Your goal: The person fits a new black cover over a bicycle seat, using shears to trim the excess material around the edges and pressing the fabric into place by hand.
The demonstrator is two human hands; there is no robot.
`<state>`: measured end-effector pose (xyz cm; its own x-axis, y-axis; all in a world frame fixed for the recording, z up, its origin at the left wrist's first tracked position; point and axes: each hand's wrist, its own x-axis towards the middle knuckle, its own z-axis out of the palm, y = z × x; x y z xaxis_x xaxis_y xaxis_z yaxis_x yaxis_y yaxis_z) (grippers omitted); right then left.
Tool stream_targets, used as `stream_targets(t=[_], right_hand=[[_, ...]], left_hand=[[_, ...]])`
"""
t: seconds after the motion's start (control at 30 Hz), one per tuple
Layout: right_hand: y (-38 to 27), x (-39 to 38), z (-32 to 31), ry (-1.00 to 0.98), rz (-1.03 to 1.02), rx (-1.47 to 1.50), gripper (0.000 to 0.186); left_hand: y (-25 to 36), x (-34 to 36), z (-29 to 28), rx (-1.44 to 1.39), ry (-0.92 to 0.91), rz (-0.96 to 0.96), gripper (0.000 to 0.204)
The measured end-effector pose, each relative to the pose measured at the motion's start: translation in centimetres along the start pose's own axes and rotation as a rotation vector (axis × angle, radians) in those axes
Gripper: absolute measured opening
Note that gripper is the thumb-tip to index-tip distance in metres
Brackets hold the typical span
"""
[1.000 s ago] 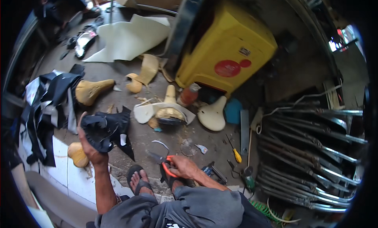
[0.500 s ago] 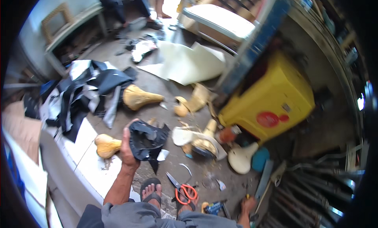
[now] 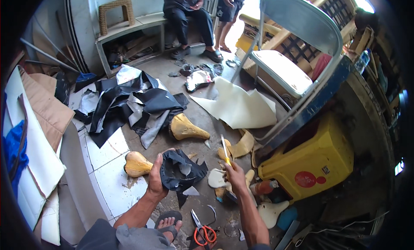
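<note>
Our left hand [image 3: 156,181] curls half open around the edge of a black cover [image 3: 183,170] above the floor [image 3: 227,209], most fingers hidden behind it; its dark inside is hard to make out. Our right hand [image 3: 234,177] is closed on a yellow-handled screwdriver [image 3: 225,153], and our forearm [image 3: 252,211] partly hides a pale flap [image 3: 216,179].

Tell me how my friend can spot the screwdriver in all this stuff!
Find the big yellow plastic thing on the right. Look left of it, to the person's right hand, which grips the screwdriver with its metal shaft pointing up the picture. Unlike the orange-handled scissors lower down, it has a yellow handle and one straight shaft.
</note>
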<state>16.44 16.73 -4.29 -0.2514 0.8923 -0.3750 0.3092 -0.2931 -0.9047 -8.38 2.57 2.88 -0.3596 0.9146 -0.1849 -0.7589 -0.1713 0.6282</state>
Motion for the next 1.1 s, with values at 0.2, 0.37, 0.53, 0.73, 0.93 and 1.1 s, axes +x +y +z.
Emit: stream_targets(t=[0.2, 0.37, 0.53, 0.73, 0.93, 1.1], right_hand=[[-7.2, 16.5, 10.2, -0.073, 0.054, 0.074, 0.041], [-10.4, 26.5, 10.6, 0.471, -0.245, -0.314, 0.059], [-5.3, 21.2, 12.1, 0.216, -0.583, -0.629, 0.042], [3.0, 0.1, 9.0, 0.004, -0.362, -0.281, 0.031], [12.5, -19.8, 7.9, -0.359, -0.041, -0.962, 0.056], [12.2, -19.4, 5.8, -0.397, 0.019, -0.681, 0.061]], left_hand=[[5.2, -2.1, -3.3, 0.015, 0.055, 0.113, 0.050], [6.3, -2.0, -4.0, 0.034, 0.173, 0.100, 0.048], [6.2, -1.3, -4.8, 0.045, 0.265, 0.090, 0.050], [3.6, 1.3, -3.4, -0.035, 0.125, 0.035, 0.050], [2.0, 2.7, 0.3, -0.011, 0.031, 0.084, 0.050], [0.8, 1.7, 1.3, -0.291, -0.054, -0.086, 0.056]])
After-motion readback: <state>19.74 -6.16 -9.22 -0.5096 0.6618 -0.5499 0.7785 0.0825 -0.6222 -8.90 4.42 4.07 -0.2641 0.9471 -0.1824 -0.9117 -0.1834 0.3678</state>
